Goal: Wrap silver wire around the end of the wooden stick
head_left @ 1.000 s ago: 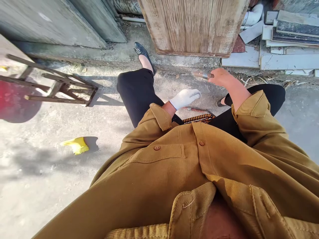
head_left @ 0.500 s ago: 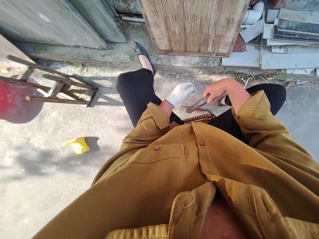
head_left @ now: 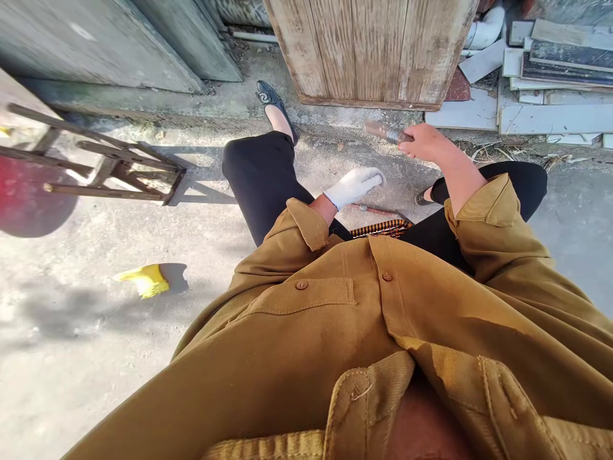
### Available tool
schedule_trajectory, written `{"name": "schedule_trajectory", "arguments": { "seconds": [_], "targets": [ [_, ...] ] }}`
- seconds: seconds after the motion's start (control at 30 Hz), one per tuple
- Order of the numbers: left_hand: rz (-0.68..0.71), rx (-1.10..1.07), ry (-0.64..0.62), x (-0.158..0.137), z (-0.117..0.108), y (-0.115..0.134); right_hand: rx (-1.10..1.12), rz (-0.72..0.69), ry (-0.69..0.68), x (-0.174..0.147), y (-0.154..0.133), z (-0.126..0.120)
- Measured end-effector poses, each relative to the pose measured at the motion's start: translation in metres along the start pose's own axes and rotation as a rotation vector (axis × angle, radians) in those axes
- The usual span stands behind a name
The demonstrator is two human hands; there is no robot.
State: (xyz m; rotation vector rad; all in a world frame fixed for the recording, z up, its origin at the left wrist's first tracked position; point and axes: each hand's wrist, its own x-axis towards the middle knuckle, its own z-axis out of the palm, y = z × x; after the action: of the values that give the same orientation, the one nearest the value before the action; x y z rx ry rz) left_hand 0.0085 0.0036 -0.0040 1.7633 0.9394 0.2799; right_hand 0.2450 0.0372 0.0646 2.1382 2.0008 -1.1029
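now the bare right hand [head_left: 426, 142], grip wrapped around a wire-bound tool [head_left: 385, 132], has swung it toward the wooden panel [head_left: 368, 51], apparently between strokes; the gloved left hand [head_left: 353, 186] is farther from that panel, fingers curled, contents impossible to tell.

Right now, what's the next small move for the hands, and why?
Probably ease the right hand back toward the gloved left hand, slowly: the right grips a tool held out ahead, its far end blurred, and the two hands are apart.
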Motion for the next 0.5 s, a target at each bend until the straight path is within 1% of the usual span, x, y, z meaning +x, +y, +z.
{"name": "schedule_trajectory", "arguments": {
  "seconds": [0.07, 0.1, 0.13, 0.2, 0.3, 0.37, 0.43, 0.5],
  "targets": [
    [0.006, 0.097, 0.003, 0.0, -0.001, 0.0, -0.309, 0.001, -0.104, 0.004, -0.004, 0.008],
    [0.006, 0.128, 0.001, 0.0, -0.002, -0.001, -0.418, -0.009, -0.179, 0.004, -0.006, 0.012],
    [0.003, 0.148, -0.003, 0.0, -0.003, -0.001, -0.485, -0.022, -0.265, 0.004, -0.008, 0.015],
    [-0.01, 0.175, -0.006, 0.001, -0.006, -0.003, -0.531, -0.057, -0.45, 0.002, -0.011, 0.02],
    [0.006, 0.176, 0.037, 0.002, -0.012, -0.009, -0.45, -0.136, -0.675, -0.005, -0.012, 0.019],
    [0.012, 0.121, 0.085, 0.005, -0.013, -0.014, -0.336, -0.209, -0.75, -0.011, -0.011, 0.01],
    [0.005, 0.012, 0.129, 0.008, -0.012, -0.017, -0.204, -0.27, -0.745, -0.017, -0.009, -0.003],
    [-0.005, -0.111, 0.17, 0.01, -0.01, -0.018, -0.074, -0.299, -0.672, -0.023, -0.005, -0.017]
  ]
}}
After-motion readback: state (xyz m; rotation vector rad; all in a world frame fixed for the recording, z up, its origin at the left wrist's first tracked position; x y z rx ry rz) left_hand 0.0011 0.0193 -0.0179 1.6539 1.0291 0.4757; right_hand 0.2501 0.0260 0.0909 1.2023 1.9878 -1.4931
